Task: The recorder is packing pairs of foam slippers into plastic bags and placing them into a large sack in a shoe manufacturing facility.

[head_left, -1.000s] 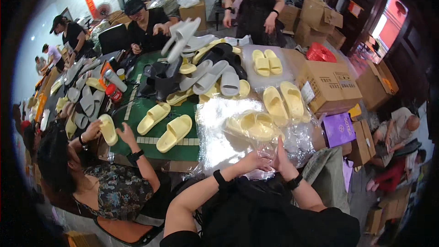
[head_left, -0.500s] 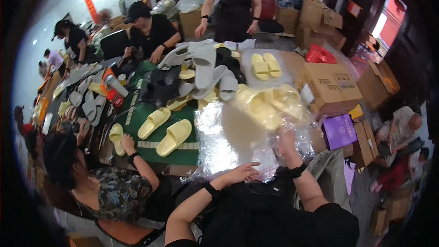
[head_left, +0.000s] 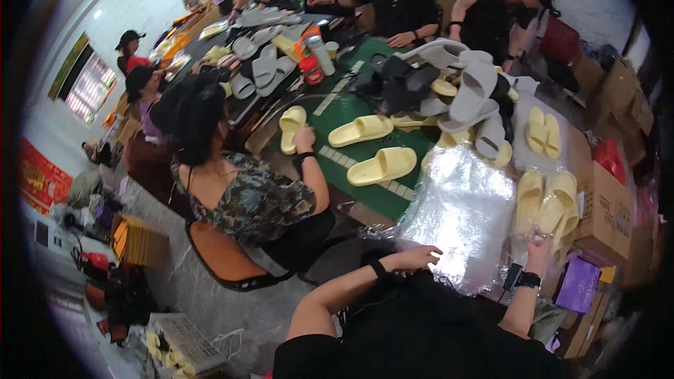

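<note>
Head view: the left hand has its fingers spread and empty beside flat clear plastic. The right hand touches the near edge of yellow slippers' wrapping; whether its fingers grip, I cannot tell. These slippers, at the surface's right, look already bagged. Left to do, seemingly: two loose yellow slippers and heaped grey ones.

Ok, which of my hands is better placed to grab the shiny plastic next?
Probably your left hand: it looks empty and is close to the near edge of the shiny plastic, while your right hand is at the yellow slippers.
</note>
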